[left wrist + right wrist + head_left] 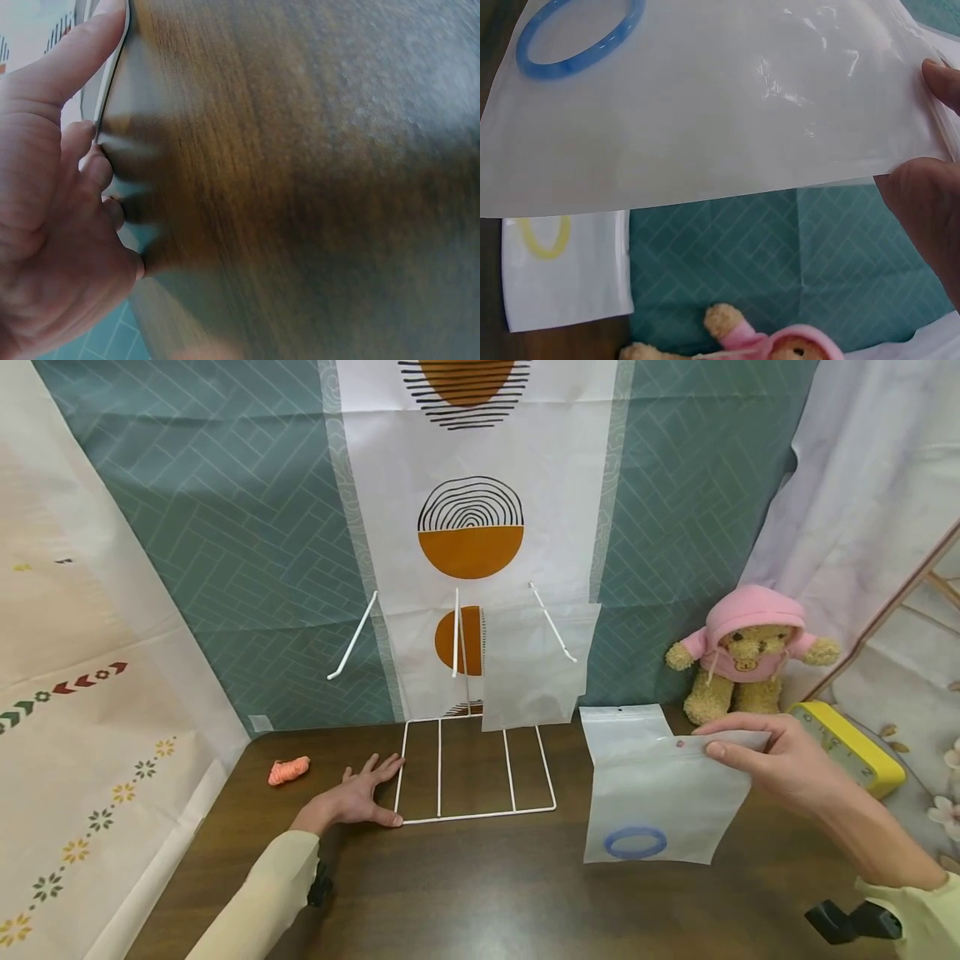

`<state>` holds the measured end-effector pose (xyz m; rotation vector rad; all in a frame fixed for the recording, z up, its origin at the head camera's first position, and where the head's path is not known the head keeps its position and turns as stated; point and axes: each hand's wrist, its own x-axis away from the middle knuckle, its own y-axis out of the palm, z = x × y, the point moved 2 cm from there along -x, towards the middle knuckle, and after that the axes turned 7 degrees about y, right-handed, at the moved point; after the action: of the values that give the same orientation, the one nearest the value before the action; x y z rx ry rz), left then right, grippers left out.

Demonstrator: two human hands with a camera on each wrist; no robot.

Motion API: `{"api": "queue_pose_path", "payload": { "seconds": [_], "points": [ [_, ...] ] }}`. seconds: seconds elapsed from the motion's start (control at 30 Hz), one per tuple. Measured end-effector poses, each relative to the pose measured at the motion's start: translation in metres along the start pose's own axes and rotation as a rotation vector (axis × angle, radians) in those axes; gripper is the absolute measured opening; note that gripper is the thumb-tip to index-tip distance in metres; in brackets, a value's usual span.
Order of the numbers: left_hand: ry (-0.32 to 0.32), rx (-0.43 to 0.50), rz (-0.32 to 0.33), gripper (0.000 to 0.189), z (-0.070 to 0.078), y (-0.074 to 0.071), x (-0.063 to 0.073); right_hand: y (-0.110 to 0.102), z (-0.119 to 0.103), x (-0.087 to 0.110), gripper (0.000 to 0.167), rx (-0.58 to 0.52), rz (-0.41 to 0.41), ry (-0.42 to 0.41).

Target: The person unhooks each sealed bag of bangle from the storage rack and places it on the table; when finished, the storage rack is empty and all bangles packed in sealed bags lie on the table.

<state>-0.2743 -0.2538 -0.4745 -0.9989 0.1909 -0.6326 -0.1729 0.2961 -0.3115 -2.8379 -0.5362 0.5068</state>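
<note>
My right hand (772,756) pinches a frosted zip bag (667,802) by its top right corner, near the small hang hole. A blue bangle (636,842) lies inside at the bag's bottom. Spread fingers of my left hand (356,795) touch the left side of a white wire rack's base (480,816); in the left wrist view the thumb reaches along the wire. Three prongs rise from the rack, and another frosted bag (532,668) hangs at the right one. Behind the held bag is another bag (566,289), with a yellow ring (551,244) inside.
A coral bundle of yarn or cord (288,770) lies on the brown table (450,893) at the far left. A teddy bear in a pink hoodie (750,652) and a yellow clock (851,747) stand at the right. Patterned cloth (247,527) hangs behind.
</note>
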Motion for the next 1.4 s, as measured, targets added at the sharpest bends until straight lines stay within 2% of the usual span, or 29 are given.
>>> {"api": "queue_pose_path", "payload": {
  "seconds": [0.17, 0.27, 0.57, 0.7, 0.8, 0.9, 1.0, 1.17, 1.4],
  "points": [
    [0.005, 0.003, 0.002, 0.108, 0.000, 0.000, 0.000, -0.002, 0.005, 0.022, 0.041, -0.151, -0.099, -0.029],
    [0.005, 0.003, 0.002, 0.108, 0.000, 0.000, 0.000, -0.002, 0.008, 0.036, 0.044, -0.203, -0.125, -0.048],
    [0.005, -0.002, 0.001, 0.108, -0.001, -0.001, 0.000, -0.010, 0.017, 0.070, 0.050, -0.429, -0.256, 0.053],
    [0.005, -0.001, 0.000, 0.108, 0.001, 0.000, -0.001, -0.015, 0.024, 0.072, 0.050, -0.411, -0.230, 0.179],
    [0.009, 0.001, 0.003, 0.108, 0.001, -0.001, 0.000, -0.016, 0.030, 0.066, 0.048, -0.390, -0.217, 0.273],
    [0.020, 0.000, 0.011, 0.108, 0.001, -0.003, 0.001, -0.017, 0.038, 0.055, 0.046, -0.362, -0.196, 0.277],
    [0.016, -0.006, 0.013, 0.108, 0.000, -0.004, 0.000, -0.020, 0.044, 0.044, 0.043, -0.297, -0.130, 0.284],
    [0.012, -0.014, 0.010, 0.108, -0.001, -0.003, -0.001, -0.023, 0.057, 0.028, 0.038, -0.204, -0.046, 0.345],
    [0.004, 0.000, -0.002, 0.108, -0.001, -0.002, -0.002, -0.027, 0.074, 0.018, 0.035, -0.083, -0.062, 0.358]
  ]
}}
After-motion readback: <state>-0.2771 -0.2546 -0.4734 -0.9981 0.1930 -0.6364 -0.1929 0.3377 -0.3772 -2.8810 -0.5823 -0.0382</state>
